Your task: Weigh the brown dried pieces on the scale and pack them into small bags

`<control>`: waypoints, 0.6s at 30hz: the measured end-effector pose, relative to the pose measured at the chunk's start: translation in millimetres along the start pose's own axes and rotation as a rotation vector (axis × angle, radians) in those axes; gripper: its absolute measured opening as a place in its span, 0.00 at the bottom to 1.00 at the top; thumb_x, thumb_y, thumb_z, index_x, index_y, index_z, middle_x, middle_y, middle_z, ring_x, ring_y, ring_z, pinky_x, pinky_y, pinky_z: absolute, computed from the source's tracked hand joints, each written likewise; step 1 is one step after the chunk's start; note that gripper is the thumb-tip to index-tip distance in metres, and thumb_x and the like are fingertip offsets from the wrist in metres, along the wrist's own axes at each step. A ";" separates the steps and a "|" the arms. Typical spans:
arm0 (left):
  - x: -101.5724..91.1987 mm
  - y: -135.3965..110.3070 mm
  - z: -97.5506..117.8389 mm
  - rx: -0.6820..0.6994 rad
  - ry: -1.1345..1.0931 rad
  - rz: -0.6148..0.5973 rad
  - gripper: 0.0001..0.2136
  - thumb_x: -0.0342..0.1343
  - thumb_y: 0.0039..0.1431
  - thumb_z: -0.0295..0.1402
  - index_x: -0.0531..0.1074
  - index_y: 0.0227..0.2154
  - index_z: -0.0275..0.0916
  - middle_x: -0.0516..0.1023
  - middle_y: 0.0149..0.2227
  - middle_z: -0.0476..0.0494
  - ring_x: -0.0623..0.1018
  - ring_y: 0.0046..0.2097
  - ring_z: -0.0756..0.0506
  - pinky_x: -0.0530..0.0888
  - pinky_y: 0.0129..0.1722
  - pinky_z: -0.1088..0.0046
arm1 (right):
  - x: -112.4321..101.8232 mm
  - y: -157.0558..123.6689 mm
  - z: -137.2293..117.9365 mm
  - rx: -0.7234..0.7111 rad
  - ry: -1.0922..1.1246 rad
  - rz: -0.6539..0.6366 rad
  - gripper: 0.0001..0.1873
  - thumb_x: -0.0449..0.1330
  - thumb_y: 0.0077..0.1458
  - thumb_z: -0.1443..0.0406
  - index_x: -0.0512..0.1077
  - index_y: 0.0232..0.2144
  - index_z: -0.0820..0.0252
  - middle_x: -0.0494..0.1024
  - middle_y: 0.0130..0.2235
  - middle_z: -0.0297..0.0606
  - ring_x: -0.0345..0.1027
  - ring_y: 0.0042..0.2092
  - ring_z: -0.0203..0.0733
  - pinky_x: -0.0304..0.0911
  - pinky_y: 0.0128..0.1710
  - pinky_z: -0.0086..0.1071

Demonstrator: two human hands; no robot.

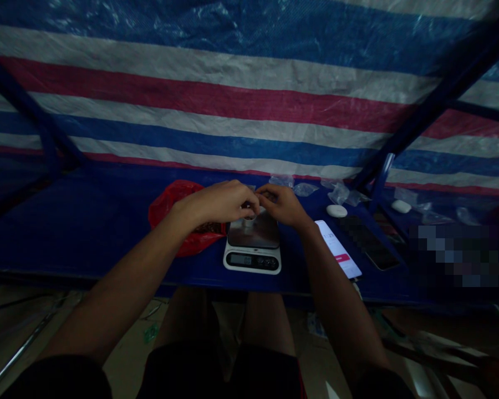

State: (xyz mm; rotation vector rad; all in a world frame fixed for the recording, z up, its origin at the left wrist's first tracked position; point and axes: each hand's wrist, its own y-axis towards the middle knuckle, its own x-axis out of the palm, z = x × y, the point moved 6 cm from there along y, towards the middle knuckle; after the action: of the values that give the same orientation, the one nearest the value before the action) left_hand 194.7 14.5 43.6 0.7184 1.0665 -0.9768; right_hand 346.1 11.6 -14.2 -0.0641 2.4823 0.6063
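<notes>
Left of the fingers, a red plastic bag (170,205) is slumping on the blue counter (87,233), its mouth lying open toward the scale, probably so that the brown bits (208,228) inside stay within easy reach of the left hand (216,202). That hand is arching over from the left, its fingers (249,199) curling downward with their tips close together. Directly below the fingers, a small pale cup (248,221) is standing on the metal top of a kitchen scale (253,233), seemingly placed at the middle so that the weight reads true. The readout of the scale is facing the person, just below the fingers, where a downward glance is enough to check it, though its digits are too dim to read. The right hand (283,205) is reaching in from the other side, its fingers (266,192) stretching toward the left hand's fingertips above the cup. Whether the fingers are pinching something is impossible to tell, as the hands are hiding that spot. Beyond the fingers to the right, small clear plastic bags (305,189) are lying loosely along the back of the counter, away from the working space. Farther right of the fingers, a white-screened phone (336,249) and a dark phone (368,242) are lying side by side, clear of the hands, while two white oval cases (336,210) are resting farther back.
</notes>
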 end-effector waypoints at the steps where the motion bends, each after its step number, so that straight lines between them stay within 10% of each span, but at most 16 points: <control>1: 0.2 -0.5 -0.3 0.001 -0.006 -0.001 0.14 0.58 0.65 0.26 0.87 0.46 0.46 0.89 0.44 0.48 0.85 0.44 0.46 0.75 0.46 0.71 | 0.2 0.0 0.3 0.002 0.002 0.000 0.11 0.63 0.64 0.59 0.81 0.39 0.60 0.86 0.37 0.40 0.75 0.33 0.41 0.65 0.34 0.33; 12: -9.6 -30.1 -8.9 -0.097 0.001 0.080 0.11 0.57 0.64 0.27 0.83 0.44 0.41 0.87 0.46 0.45 0.84 0.46 0.44 0.74 0.46 0.69 | 0.6 -0.4 1.7 0.022 -0.065 0.013 0.14 0.62 0.65 0.57 0.82 0.40 0.61 0.83 0.33 0.39 0.69 0.31 0.39 0.59 0.32 0.33; 18: 27.6 -71.7 -37.2 -0.289 -0.106 -0.088 0.16 0.68 0.57 0.35 0.79 0.48 0.39 0.85 0.45 0.44 0.82 0.42 0.43 0.73 0.41 0.70 | 2.2 -1.9 0.1 0.064 -0.059 0.002 0.16 0.62 0.65 0.55 0.82 0.41 0.62 0.79 0.29 0.36 0.65 0.28 0.37 0.56 0.29 0.32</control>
State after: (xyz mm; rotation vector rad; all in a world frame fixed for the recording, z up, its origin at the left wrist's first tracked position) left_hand 119.8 8.9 3.1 0.3821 1.1239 -0.9009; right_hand 344.7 10.0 -16.3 -0.0193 2.4430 0.5213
